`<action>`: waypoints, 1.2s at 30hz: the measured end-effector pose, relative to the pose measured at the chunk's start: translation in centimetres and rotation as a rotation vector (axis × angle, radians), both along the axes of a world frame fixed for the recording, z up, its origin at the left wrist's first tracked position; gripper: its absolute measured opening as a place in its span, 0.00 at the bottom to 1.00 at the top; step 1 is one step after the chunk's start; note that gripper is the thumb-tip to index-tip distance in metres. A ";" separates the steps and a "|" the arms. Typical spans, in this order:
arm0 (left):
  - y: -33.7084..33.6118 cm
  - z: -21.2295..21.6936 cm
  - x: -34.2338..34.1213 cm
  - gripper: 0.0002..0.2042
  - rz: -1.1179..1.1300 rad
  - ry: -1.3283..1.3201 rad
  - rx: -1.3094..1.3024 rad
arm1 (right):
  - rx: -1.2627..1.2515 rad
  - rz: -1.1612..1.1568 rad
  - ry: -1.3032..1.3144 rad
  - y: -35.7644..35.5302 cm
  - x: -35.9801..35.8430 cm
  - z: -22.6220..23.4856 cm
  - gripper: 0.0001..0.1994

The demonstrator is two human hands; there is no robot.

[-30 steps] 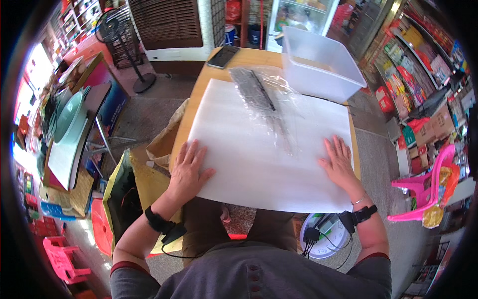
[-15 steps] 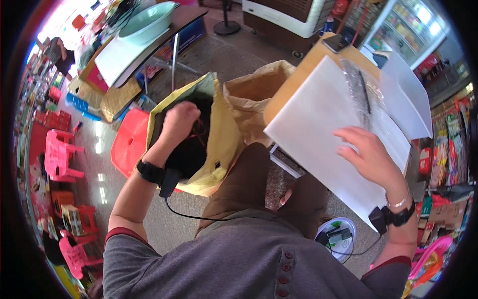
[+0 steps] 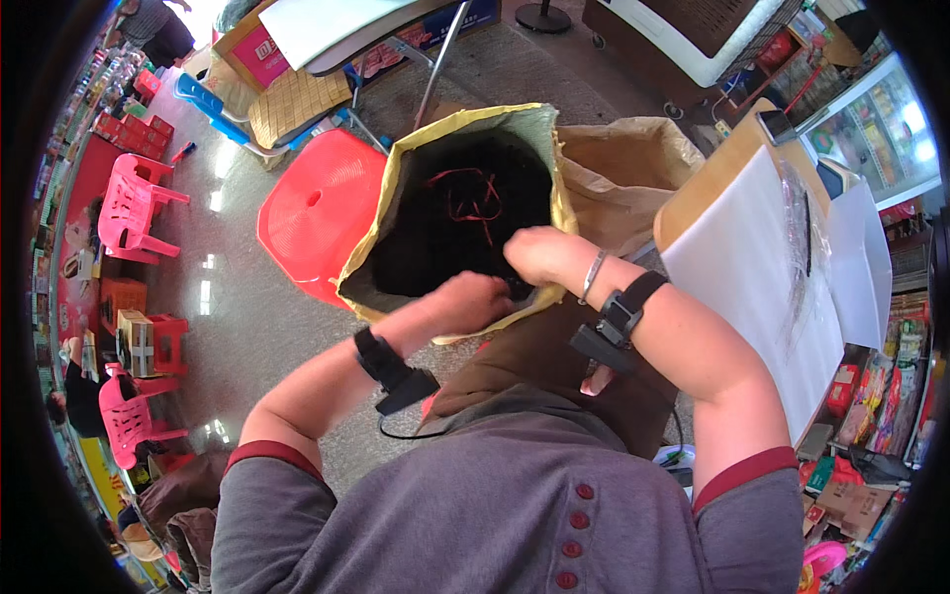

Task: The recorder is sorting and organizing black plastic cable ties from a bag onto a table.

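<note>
Both hands were at the near rim of an upright, wide-open sack [image 3: 541, 127] with yellow edging, which stood to the left of the counter [image 3: 705, 196], off its near left corner. The left hand [image 3: 473, 301] lay across the middle of the near rim, knuckles up, fingers curled toward the sack's mouth; whether it gripped anything could not be told. The right hand [image 3: 540, 255] was just beside it, nearer the right-hand rim, wrist bent and fingers pointing down and inward; its fingertips were hidden, so its hold could not be told either. Inside the sack was a dark mass [image 3: 421, 233], with thin red strands [image 3: 478, 217] lying on top.

A red stool [image 3: 332, 218] stood close against the sack's left side, and a brown paper sack [image 3: 633, 148] stood open behind its right edge. On the counter, a white sheet [image 3: 742, 272] covered most of the top, leaving wood bare along the left edge. Clear plastic wrapping [image 3: 796, 262] lay on the sheet, and a phone [image 3: 778, 126] rested near the far left corner.
</note>
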State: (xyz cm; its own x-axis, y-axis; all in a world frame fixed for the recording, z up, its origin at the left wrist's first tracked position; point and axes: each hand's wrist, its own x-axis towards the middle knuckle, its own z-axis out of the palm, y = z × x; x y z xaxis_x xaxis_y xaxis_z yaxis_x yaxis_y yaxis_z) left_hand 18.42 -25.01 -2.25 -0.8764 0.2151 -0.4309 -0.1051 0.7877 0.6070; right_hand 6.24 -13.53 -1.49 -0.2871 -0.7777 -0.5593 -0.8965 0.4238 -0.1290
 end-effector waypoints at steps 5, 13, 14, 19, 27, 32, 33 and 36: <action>-8.5 -1.5 -6.3 0.14 0.206 0.079 -0.313 | 0.246 -0.015 -0.027 -0.9 -1.7 -0.4 0.11; -13.5 -6.8 -12.2 0.21 0.413 0.163 -0.259 | -0.587 -0.289 0.015 -7.7 -5.4 -2.2 0.08; -14.4 -8.9 -11.5 0.26 0.418 0.174 -0.115 | -0.593 -0.280 0.008 -8.6 -5.5 -2.1 0.08; -10.8 -11.2 -10.1 0.30 0.474 0.098 -0.122 | -0.437 -0.133 0.152 -9.2 -7.8 -5.0 0.18; -21.1 -23.5 -9.4 0.19 0.089 0.487 -1.093 | -0.570 -0.102 0.122 -11.5 -6.8 -7.9 0.21; -18.2 -16.8 -15.3 0.20 0.783 0.200 -0.312 | -0.438 -0.452 0.009 -12.7 -11.6 -6.9 0.13; -18.3 -16.4 -15.8 0.22 0.578 0.064 -0.289 | -0.440 -0.454 0.010 -12.9 -11.4 -7.1 0.13; -17.9 -16.9 -16.0 0.22 0.714 0.179 -0.049 | -0.772 -0.515 0.328 -14.1 -10.8 -8.2 0.20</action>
State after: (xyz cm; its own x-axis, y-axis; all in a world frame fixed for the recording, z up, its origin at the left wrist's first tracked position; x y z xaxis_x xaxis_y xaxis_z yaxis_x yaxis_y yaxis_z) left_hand 2.43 -42.87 -19.18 -0.8534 -0.4502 -0.2628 -0.5053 0.5909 0.6288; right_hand -4.51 -27.63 -9.67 -0.7436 -0.6324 0.2172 -0.6668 0.6766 -0.3125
